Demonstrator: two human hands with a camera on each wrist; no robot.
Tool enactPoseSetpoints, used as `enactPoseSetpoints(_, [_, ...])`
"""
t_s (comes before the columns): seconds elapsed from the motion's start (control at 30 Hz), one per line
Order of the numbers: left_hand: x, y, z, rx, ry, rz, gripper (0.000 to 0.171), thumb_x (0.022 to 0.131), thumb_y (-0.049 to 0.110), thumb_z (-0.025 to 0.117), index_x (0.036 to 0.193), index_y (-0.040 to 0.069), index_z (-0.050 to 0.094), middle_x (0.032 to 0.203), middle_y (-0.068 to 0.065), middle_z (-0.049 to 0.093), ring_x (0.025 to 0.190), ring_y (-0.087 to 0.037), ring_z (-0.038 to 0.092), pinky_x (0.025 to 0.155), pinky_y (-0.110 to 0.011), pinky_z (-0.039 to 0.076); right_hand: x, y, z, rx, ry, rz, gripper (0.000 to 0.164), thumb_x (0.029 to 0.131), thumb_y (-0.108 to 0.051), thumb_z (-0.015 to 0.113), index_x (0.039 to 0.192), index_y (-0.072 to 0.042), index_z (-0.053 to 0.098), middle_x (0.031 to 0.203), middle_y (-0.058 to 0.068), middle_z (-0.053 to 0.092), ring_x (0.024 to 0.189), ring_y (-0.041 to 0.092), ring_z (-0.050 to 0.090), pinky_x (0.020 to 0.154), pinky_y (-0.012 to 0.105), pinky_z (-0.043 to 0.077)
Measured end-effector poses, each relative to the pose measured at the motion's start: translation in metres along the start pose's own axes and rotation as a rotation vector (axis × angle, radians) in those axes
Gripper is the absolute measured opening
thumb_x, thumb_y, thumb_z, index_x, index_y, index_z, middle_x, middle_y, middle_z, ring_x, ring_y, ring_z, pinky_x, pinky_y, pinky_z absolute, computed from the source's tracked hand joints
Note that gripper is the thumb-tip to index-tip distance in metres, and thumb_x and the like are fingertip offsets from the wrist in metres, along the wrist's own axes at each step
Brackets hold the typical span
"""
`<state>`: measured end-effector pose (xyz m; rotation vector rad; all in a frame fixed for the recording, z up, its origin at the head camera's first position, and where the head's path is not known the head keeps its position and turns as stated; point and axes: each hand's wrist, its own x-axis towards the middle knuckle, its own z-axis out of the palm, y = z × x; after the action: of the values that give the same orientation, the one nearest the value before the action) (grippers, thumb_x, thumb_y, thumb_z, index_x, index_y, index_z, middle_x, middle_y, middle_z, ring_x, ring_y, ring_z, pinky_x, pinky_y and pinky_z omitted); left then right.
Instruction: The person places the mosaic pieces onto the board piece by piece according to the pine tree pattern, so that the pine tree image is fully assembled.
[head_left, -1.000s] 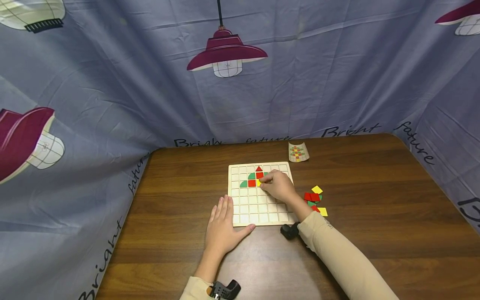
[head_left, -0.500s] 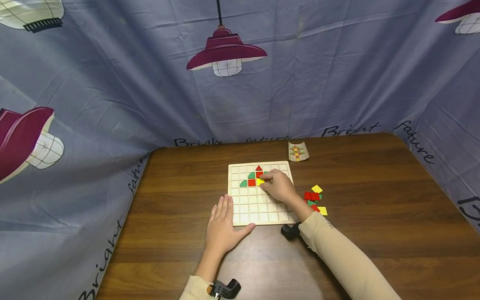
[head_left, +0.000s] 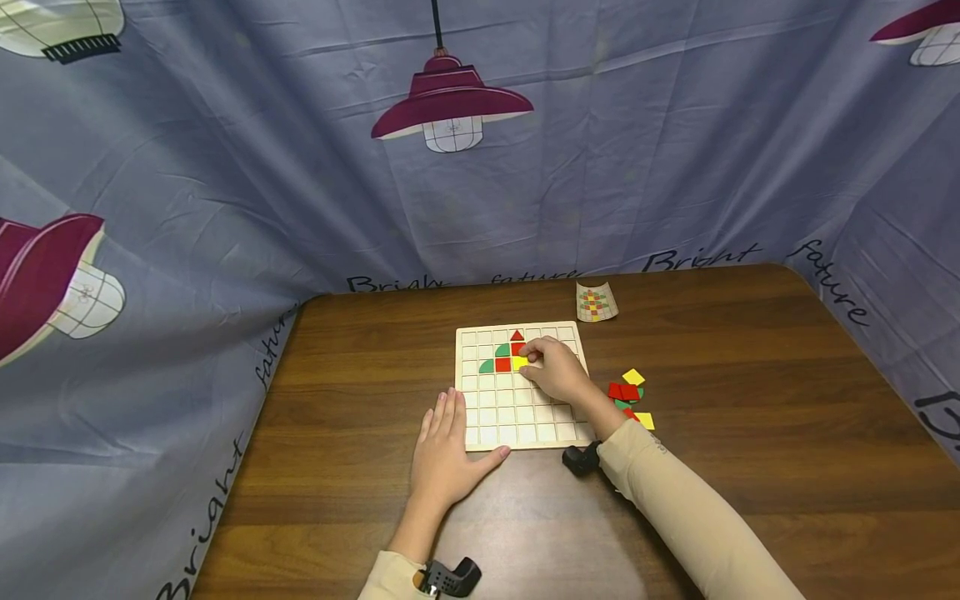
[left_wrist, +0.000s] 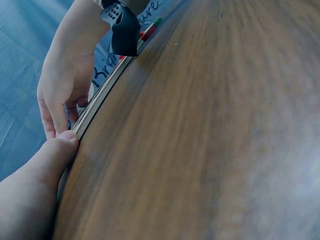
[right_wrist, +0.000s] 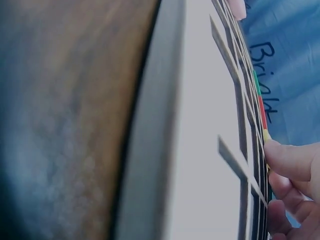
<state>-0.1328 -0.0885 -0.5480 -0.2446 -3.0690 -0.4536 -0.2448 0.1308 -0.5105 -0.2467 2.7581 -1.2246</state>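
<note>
1. At the left of the head view, the tabletop gives a hand room to pass beside the board.
2. The left hand blocks the board's lower-left corner.
3. From bottom centre, a lane between the forearms leads to the board's lower squares.
4. The right hand obstructs the upper right squares, fingertips at a yellow square; its sleeve bars the lower right approach.
5. Loose pieces obstruct right of the board; farther right, wood lies open.

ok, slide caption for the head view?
Right hand at a yellow square on the gridded board; left hand at the board's near-left corner.
</note>
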Motion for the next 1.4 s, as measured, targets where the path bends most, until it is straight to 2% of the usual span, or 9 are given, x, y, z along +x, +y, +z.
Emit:
enactPoseSetpoints(0.47, [0.000,0.001,0.000,-0.012,-0.012,-0.005,0.118,0.078,0.090,0.040,0.159,0.009,0.016,0.167,-0.007,0.015,0.156,-0.020,0.011,0.127,-0.043,0.014,-0.003,0.000,0.000,-0.033,0.051,0.002,0.019,0.087,-0.021,0.076,0.105,-0.012,0.075,0.095,0.003,0.063,0.088,0.020,0.056,0.078,0.034,0.046])
enactPoseSetpoints(0.73, [0.000,0.001,0.001,-0.016,-0.011,-0.009,0.118,0.078,0.090,0.040,0.159,0.009,0.017,0.167,-0.007,0.016,0.156,-0.020,0.011,0.127,-0.043,0.014,-0.007,0.003,-0.005,-0.014,0.034,-0.041,0.026,0.087,-0.020,0.076,0.111,-0.011,0.073,0.097,0.003,0.062,0.089,0.021,0.055,0.080,0.034,0.046])
enactPoseSetpoints(0.83, [0.000,0.001,0.001,-0.017,-0.016,-0.013,0.118,0.078,0.090,0.040,0.159,0.009,0.016,0.167,-0.007,0.015,0.156,-0.020,0.011,0.127,-0.043,0.013,-0.014,0.002,-0.013,-0.021,0.035,-0.057,0.030,0.088,-0.020,0.075,0.117,-0.011,0.072,0.100,0.003,0.064,0.091,0.020,0.057,0.080,0.035,0.047])
enactPoseSetpoints(0.93, [0.000,0.001,0.001,-0.017,-0.015,-0.014,0.118,0.077,0.090,0.040,0.159,0.009,0.017,0.167,-0.007,0.015,0.156,-0.020,0.011,0.127,-0.042,0.013,-0.021,0.004,-0.026,-0.062,0.048,-0.067,0.033,0.090,-0.020,0.073,0.122,-0.011,0.070,0.103,0.005,0.065,0.088,0.020,0.057,0.075,0.034,0.047])
enactPoseSetpoints(1.0, [0.000,0.001,0.001,-0.018,-0.014,-0.015,0.118,0.077,0.090,0.040,0.159,0.009,0.017,0.167,-0.007,0.015,0.156,-0.020,0.011,0.127,-0.042,0.013,-0.027,0.008,-0.036,-0.094,0.066,-0.076,0.034,0.091,-0.019,0.072,0.124,-0.010,0.069,0.104,0.006,0.066,0.080,0.021,0.056,0.069,0.033,0.045])
enactPoseSetpoints(1.1, [-0.001,0.001,0.001,-0.018,-0.009,-0.012,0.118,0.077,0.090,0.041,0.159,0.008,0.017,0.167,-0.007,0.015,0.156,-0.020,0.011,0.127,-0.043,0.014,-0.035,0.020,-0.052,-0.138,0.094,-0.091,0.035,0.093,-0.017,0.068,0.127,-0.008,0.067,0.104,0.008,0.065,0.079,0.022,0.055,0.066,0.033,0.043])
enactPoseSetpoints(1.23, [-0.001,0.001,0.000,-0.016,-0.002,-0.007,0.118,0.078,0.090,0.041,0.159,0.008,0.017,0.167,-0.007,0.015,0.156,-0.021,0.011,0.127,-0.043,0.014,-0.049,0.040,-0.074,-0.178,0.114,-0.067,0.037,0.096,-0.016,0.065,0.131,-0.006,0.063,0.108,0.012,0.064,0.093,0.026,0.059,0.075,0.039,0.048])
enactPoseSetpoints(1.4, [0.000,0.000,0.000,-0.021,0.001,-0.007,0.118,0.078,0.090,0.041,0.159,0.008,0.018,0.167,-0.007,0.015,0.156,-0.021,0.011,0.127,-0.044,0.014,-0.069,0.059,-0.098,-0.207,0.116,-0.008,0.040,0.097,-0.014,0.063,0.135,-0.005,0.059,0.117,0.017,0.062,0.103,0.033,0.059,0.082,0.051,0.050])
